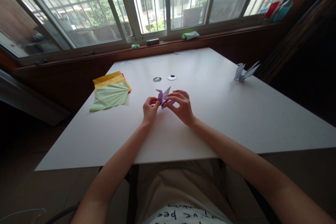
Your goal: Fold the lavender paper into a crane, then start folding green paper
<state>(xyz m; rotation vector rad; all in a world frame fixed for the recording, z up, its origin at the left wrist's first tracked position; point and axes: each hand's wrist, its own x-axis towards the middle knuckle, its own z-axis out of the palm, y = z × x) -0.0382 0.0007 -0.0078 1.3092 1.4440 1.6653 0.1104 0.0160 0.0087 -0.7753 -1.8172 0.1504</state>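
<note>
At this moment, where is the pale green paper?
In the head view, the pale green paper lies at the left side of the white table, partly over the yellow paper and left of the person's left hand.

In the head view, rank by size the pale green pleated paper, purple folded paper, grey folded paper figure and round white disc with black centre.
1. Green pleated paper
2. Grey paper figure and purple folded paper: order unsure, purple partly hidden
3. White disc
</note>
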